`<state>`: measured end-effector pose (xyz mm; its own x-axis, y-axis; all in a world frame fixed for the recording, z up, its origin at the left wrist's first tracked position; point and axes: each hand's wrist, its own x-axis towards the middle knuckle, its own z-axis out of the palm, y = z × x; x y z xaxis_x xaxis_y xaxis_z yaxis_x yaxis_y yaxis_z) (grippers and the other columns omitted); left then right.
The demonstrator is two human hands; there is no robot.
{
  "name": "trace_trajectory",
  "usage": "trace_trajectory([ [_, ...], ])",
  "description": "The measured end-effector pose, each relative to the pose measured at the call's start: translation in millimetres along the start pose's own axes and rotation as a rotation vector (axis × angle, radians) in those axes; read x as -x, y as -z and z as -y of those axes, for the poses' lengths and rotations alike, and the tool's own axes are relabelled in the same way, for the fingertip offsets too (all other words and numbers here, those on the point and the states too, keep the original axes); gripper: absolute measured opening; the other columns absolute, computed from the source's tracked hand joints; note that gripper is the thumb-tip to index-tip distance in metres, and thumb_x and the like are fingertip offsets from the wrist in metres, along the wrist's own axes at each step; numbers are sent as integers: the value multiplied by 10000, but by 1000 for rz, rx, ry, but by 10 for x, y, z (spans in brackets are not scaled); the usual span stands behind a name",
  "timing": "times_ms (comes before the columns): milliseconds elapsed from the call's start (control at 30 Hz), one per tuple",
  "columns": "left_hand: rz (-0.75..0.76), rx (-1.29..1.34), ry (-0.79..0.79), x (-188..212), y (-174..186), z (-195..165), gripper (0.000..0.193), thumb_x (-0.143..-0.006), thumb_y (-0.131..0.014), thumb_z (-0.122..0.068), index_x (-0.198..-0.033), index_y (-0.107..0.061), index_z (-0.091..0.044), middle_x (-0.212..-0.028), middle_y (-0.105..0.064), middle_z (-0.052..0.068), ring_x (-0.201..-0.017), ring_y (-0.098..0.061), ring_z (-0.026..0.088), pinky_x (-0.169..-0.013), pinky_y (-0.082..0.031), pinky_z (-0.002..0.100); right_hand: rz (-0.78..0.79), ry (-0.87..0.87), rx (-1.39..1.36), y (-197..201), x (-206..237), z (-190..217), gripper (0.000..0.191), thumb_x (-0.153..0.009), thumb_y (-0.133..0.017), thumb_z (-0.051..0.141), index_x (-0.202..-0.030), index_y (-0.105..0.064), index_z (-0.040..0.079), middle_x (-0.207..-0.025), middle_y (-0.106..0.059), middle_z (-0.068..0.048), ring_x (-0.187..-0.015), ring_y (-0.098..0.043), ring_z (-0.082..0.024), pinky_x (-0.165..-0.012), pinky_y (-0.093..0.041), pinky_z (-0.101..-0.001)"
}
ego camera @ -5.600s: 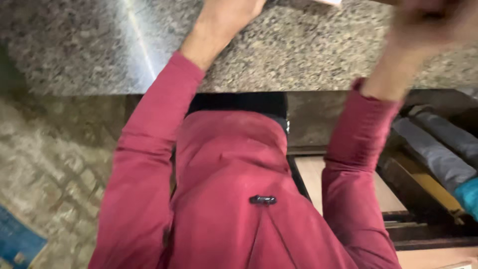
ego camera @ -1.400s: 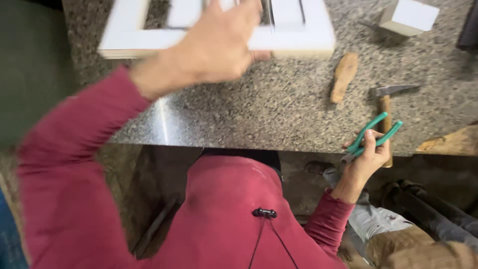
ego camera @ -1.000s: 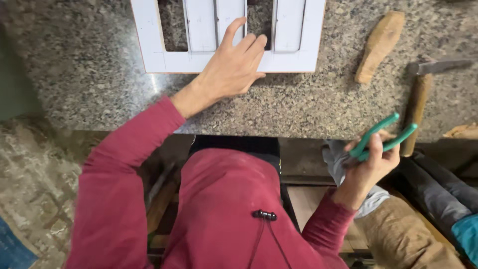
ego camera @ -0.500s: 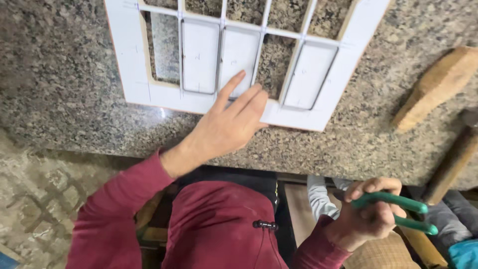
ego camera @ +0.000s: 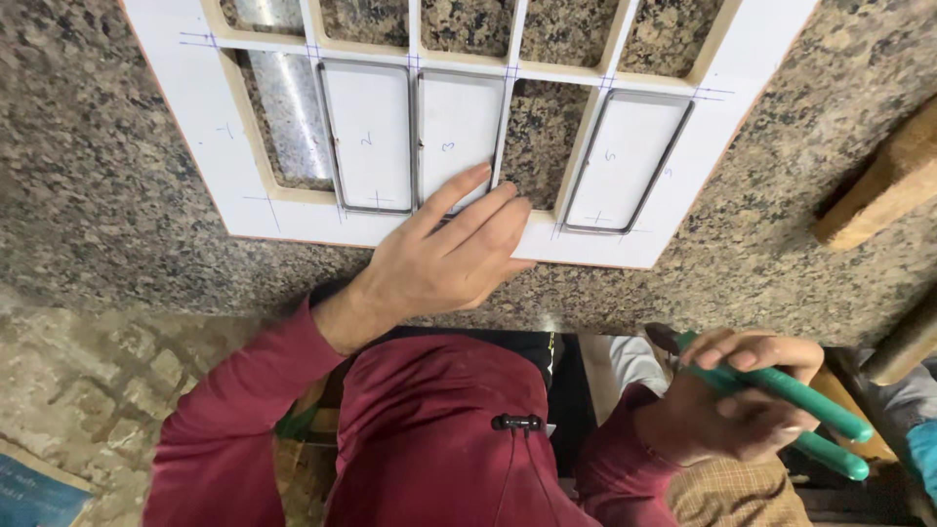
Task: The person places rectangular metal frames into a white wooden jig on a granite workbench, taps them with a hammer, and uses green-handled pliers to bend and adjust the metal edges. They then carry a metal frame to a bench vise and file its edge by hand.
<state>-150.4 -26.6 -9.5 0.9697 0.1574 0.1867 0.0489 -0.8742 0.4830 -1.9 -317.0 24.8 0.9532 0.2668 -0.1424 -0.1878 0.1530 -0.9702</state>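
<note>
The left hand (ego camera: 444, 259) lies flat, palm down, its 4 fingers (ego camera: 459, 195) stretched forward and close together, the red-sleeved arm bent behind it. The right hand (ego camera: 737, 400) sits lower, near the body, fingers curled in a closed grip.

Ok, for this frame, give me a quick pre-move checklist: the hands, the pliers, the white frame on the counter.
1. Left hand rests flat on the white frame, fingers on its lower rail: ok.
2. Frame lies flat on the granite counter, its lower edge near the counter's front edge: ok.
3. Right hand grips the green-handled pliers below counter level: ok.
4. Pliers' jaws open or shut: cannot tell, the hand hides them.
5. Wire loops seated around the white panels in the frame: cannot tell.
6. Wooden block clear of the frame: ok.
</note>
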Motion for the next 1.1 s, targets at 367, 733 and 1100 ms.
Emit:
trace_trajectory([
  [367, -57, 26, 29, -141, -156, -4, 544, -1082, -745, -470, -1206, -686, 56, -1275, -632, 138, -1292, -575, 281, -1265, -358, 529, -2, 122, -51, -169, -460, -91, 369, -1102, -491, 382, -907, -613, 94, -1074, -706, -193, -931, -735, -273, -828, -614, -388],
  [733, -110, -83, 68, -255, -209, -41, 418, -1022, -752, -293, -1272, -625, 17, -1350, -579, 113, -1245, -550, 259, -1110, -356, 575, -135, 184, -188, -157, -321, -193, 297, -1024, -472, 209, -903, -695, 54, -887, -684, -116, -760, -647, -150, -851, -538, -308],
  [1100, -150, 9, 58, -295, -332, -77, 365, -1038, -720, -201, -1374, -600, -121, -1260, -573, 8, -1150, -544, 193, -940, -418, 417, -99, 202, -122, -181, -170, -202, 350, -941, -470, 163, -743, -694, -19, -764, -689, -157, -976, -717, -230, -1221, -461, -481],
])
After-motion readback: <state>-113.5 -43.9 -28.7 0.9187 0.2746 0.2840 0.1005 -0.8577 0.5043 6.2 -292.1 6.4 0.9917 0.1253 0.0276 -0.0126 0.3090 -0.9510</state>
